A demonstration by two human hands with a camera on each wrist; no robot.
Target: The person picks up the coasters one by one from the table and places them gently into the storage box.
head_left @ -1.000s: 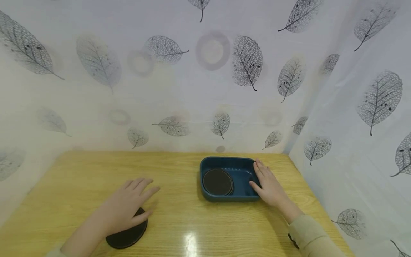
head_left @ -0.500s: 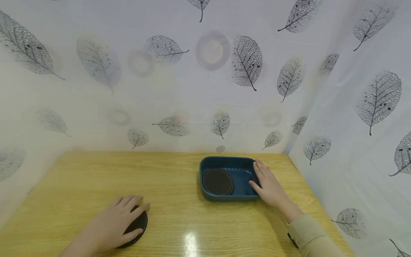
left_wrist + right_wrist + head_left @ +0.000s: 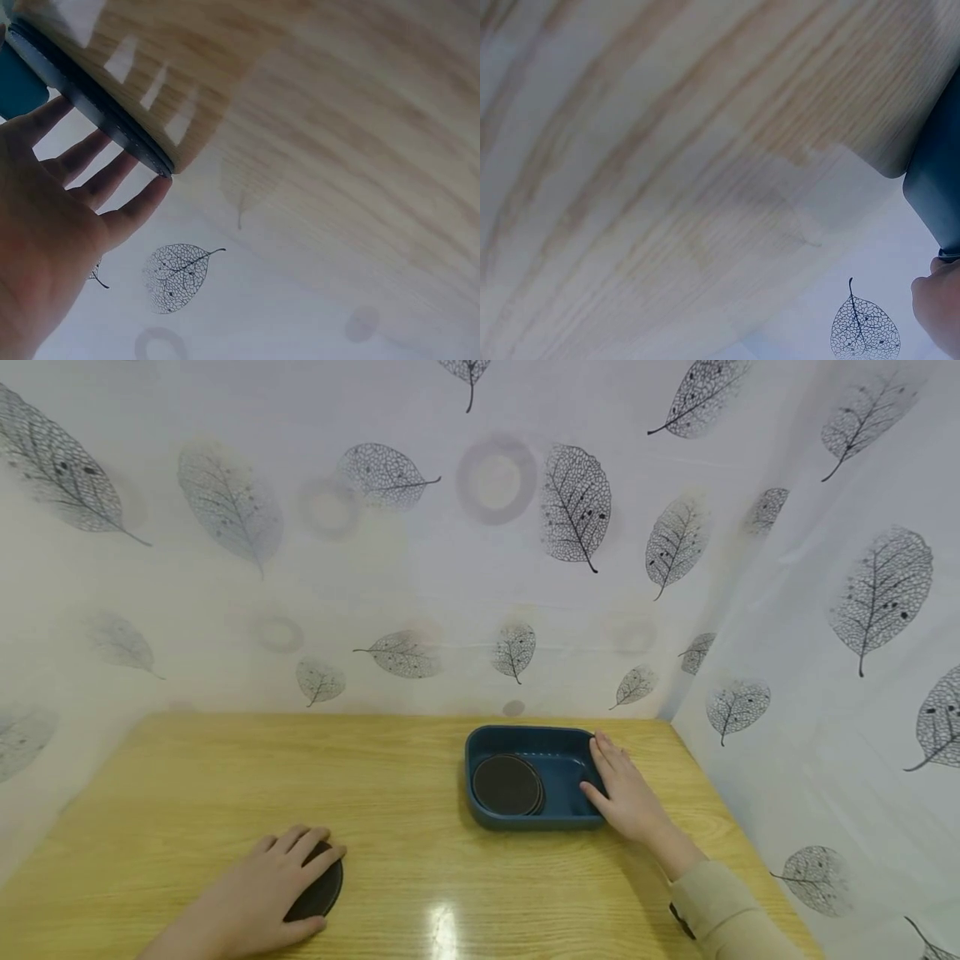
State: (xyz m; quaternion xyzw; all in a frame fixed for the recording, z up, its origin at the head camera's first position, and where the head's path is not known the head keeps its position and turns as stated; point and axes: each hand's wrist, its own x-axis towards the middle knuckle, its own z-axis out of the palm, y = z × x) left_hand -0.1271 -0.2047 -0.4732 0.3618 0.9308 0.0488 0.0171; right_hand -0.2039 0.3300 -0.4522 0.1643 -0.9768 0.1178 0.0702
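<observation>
My left hand [image 3: 262,889] grips a flat black round coaster [image 3: 318,885] on the table at the lower left. In the left wrist view, the fingers [image 3: 139,206] reach the edge of the dark coaster [image 3: 97,109], which looks layered at its rim. Farther back and right stands a dark blue rectangular box [image 3: 532,822]. My right hand [image 3: 630,797] holds its right side, thumb over the rim and fingers at the back corner. Another black coaster [image 3: 506,785] lies inside the box at the left, seemingly atop a stack. The right wrist view shows a corner of the box [image 3: 934,180].
The light wooden table [image 3: 405,868] ends at a white cloth [image 3: 420,568] with leaf prints at the back, and another stretch of cloth [image 3: 817,760] hangs along the right. A small dark object [image 3: 681,920] shows beside the right sleeve [image 3: 720,902].
My left hand has come down and back onto the black coaster, its fingers now around the edge. The right hand and the box have stayed in place.
</observation>
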